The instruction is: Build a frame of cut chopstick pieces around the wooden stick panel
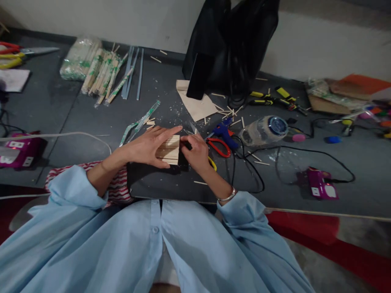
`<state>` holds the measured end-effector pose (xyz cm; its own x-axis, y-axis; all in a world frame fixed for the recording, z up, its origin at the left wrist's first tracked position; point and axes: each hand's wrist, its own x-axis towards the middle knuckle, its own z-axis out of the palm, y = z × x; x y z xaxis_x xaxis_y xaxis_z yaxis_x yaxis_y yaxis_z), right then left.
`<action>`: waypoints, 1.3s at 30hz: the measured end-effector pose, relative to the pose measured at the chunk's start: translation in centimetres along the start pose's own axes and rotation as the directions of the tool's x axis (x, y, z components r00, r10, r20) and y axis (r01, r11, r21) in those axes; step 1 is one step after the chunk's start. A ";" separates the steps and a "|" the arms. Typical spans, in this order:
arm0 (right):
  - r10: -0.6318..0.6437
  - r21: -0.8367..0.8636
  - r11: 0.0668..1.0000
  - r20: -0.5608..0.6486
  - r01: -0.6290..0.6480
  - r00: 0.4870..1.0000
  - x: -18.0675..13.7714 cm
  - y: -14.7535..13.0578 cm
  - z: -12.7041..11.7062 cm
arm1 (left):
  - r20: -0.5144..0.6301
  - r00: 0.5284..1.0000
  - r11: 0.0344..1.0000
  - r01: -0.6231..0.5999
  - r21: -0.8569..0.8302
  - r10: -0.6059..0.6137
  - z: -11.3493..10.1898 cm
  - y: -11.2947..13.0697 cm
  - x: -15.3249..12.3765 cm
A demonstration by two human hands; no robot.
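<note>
A small panel of wooden sticks laid side by side (170, 149) rests on a dark board (159, 185) in front of me. My left hand (146, 145) lies flat over the panel's left part, fingers stretched out and pressing it down. My right hand (195, 151) is curled at the panel's right edge, fingertips pinched against the stick ends. Whether it holds a loose stick is hidden.
Red-handled scissors (218, 147) and a blue glue gun (224, 132) lie just right of my hands, with black cables (275, 152). A plastic bottle (263, 130), purple glue guns (319, 184) (18, 149), chopstick packs (97, 69), a black bag (232, 44) and scattered sticks surround them.
</note>
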<state>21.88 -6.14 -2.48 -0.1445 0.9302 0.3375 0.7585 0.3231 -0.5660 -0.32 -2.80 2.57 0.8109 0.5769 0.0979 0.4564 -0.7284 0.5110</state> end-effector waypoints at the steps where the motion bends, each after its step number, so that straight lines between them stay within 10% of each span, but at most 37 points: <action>1: -0.004 -0.015 1.000 0.003 0.004 1.000 0.0 0.0 0.1 | 0.008 1.000 1.000 -0.001 -0.009 0.001 -0.1 0.0 0.0; 39: -0.007 -0.145 0.989 0.114 0.024 0.993 0.8 0.5 0.9 | 0.031 0.998 0.984 -0.050 0.169 0.045 0.8 -0.6 0.1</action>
<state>21.60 -5.10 -3.21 -0.2218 0.9416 0.2534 0.8386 0.3168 -0.4431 -0.15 -2.61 1.59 0.8417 0.5316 0.0946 0.4708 -0.8083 0.3537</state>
